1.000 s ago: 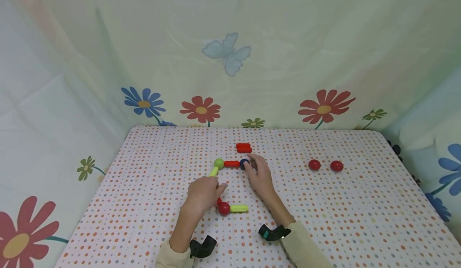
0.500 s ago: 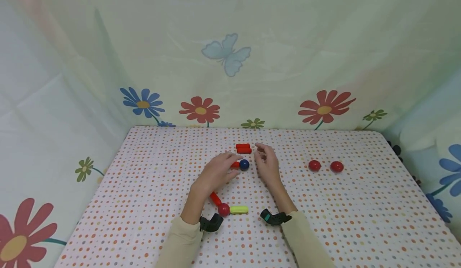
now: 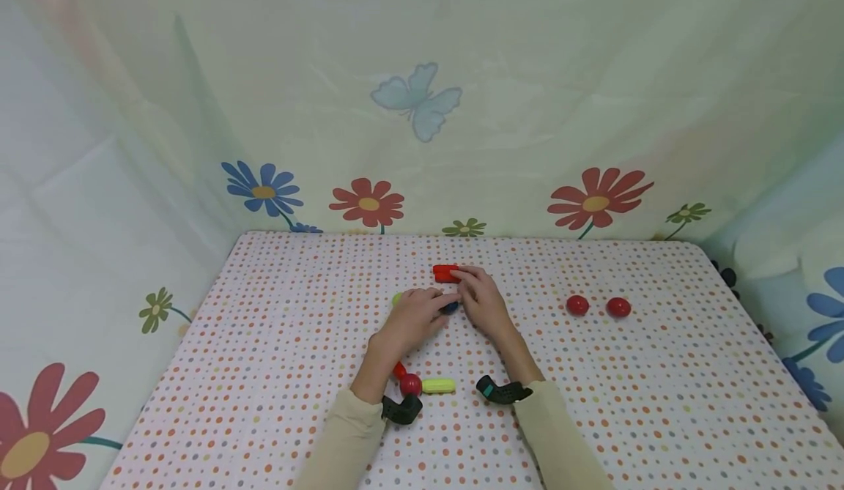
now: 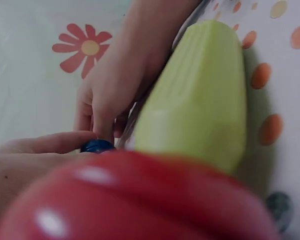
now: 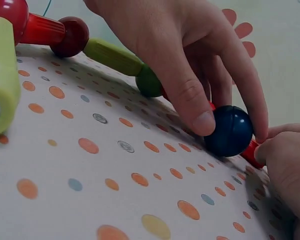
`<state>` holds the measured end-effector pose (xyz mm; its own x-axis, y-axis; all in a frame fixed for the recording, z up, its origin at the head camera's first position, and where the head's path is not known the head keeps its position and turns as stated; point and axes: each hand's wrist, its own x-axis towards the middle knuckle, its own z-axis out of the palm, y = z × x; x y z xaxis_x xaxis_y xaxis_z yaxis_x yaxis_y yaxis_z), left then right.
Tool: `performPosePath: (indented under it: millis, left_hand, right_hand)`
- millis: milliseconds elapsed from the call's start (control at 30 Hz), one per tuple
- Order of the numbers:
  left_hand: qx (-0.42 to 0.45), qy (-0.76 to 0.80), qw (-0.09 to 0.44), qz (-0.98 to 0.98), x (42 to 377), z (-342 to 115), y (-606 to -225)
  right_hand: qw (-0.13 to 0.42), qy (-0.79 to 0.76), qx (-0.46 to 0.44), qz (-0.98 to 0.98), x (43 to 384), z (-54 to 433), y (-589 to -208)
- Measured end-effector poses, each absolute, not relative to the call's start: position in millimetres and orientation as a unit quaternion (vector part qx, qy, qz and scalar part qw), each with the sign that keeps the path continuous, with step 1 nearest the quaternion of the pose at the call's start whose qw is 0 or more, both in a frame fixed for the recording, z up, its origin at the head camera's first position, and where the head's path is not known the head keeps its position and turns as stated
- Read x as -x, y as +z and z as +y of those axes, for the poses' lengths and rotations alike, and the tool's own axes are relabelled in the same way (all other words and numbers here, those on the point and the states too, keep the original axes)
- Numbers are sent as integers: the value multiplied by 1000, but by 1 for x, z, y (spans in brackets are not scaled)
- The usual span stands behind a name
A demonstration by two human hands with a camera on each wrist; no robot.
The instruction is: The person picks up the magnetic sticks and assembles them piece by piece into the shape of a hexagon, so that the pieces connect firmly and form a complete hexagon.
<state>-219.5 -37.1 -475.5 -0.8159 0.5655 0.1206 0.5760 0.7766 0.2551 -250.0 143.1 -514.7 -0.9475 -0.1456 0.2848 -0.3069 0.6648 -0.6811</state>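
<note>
My left hand pinches a dark blue ball between thumb and index finger, as the right wrist view shows. The ball ends a chain of balls and sticks on the table, with a green ball, a yellow-green stick, a red ball and another yellow-green stick. Much of the chain hides under my left hand and forearm. My right hand reaches beside the blue ball, its index fingertip touching the right end of two loose red sticks lying side by side behind the chain.
Two loose red balls lie apart on the table's right side. A dotted cloth covers the table. Behind it hangs a flowered curtain, which also closes in both sides.
My left hand has come from the chain's left side to the blue ball at its right end. My right hand has left that ball, moving up and then left to the loose red sticks.
</note>
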Motion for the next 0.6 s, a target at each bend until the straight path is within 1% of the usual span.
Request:
performPosePath:
  millis: [200,433,600]
  left_hand:
    - [307,-177,65,-933,221,-39,-481]
    - [310,-228,120,-915,228,-43,-496]
    - [309,-248,125,-910,230,-44,-497]
  right_hand:
    - [94,382,-105,-913,249,142,-514]
    - [99,381,-106,-913,248,141,-514]
    - [98,382,-99,-914,248,141,-513]
